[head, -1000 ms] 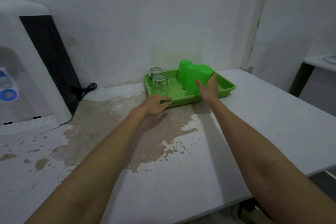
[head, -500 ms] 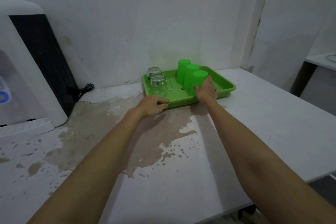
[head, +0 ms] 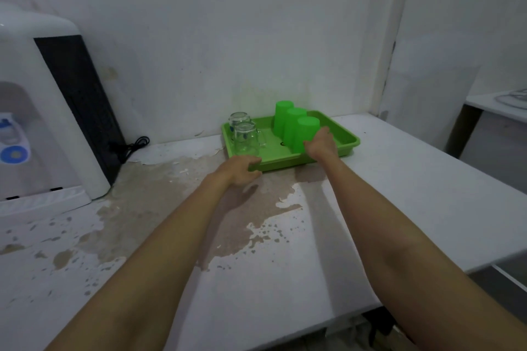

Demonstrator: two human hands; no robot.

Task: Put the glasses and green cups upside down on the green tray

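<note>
Head view looks down two bare forearms reaching over a white, stained surface (head: 413,179) to a green tray (head: 346,137) set near the wall. Left hand (head: 242,171) rests at the tray's near left corner, fingers curled over its rim, closed on the edge. Just beyond this hand, two clear glasses (head: 245,137) stand upside down inside the tray, one behind the other. Right hand (head: 322,146) lies over the tray's near rim, fingers together and pressed against the side of the nearest green cup (head: 305,129); whether it grips the cup or only touches it cannot be told. Behind that cup, two more green cups (head: 286,118) stand inverted in a row, touching. Far left of the left hand sits a white water dispenser (head: 42,111).
</note>
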